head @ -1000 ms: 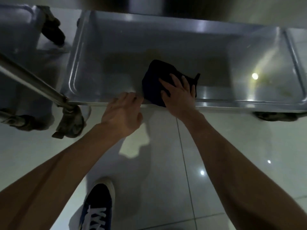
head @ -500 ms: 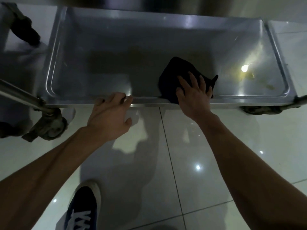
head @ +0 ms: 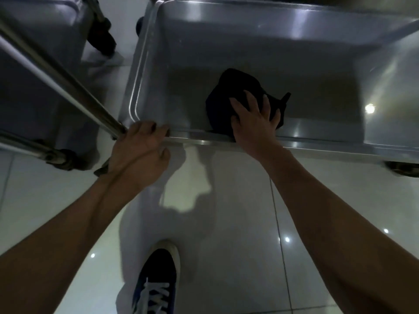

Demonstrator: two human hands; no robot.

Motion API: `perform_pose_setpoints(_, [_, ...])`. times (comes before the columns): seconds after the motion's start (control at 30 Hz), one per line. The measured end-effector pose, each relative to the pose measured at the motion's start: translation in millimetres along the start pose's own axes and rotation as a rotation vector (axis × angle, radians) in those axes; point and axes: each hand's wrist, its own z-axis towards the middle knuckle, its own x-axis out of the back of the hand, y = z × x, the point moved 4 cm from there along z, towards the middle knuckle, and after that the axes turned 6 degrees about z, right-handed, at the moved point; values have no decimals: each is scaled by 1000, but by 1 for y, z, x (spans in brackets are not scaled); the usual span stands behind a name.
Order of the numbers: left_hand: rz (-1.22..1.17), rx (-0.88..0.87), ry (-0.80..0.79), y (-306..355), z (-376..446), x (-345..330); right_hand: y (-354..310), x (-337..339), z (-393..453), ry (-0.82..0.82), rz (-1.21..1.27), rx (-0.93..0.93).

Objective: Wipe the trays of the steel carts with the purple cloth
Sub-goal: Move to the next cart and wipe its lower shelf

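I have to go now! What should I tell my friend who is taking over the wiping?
Left hand: gripping the near rim of the tray, at its left corner.
Right hand: pressed flat on the cloth, fingers spread.
The cloth lies inside the tray, against the near wall.
Done: can't tell how much is wiped.
Left: wipe the rest of this tray, maybe including the smudges on its right side, then the second cart on the left.

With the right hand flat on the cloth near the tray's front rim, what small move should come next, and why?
Probably a sweep of the cloth away from the front rim, toward the far wall or the right end of the tray. The right hand presses it flat at the near edge, leaving most of the tray floor uncovered beyond it, while the left hand steadies the rim.
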Motion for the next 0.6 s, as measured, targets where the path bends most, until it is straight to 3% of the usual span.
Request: perform_pose_setpoints(0.6, [25, 13, -95, -37, -5, -26, -180, -55, 80, -206, 27, 288])
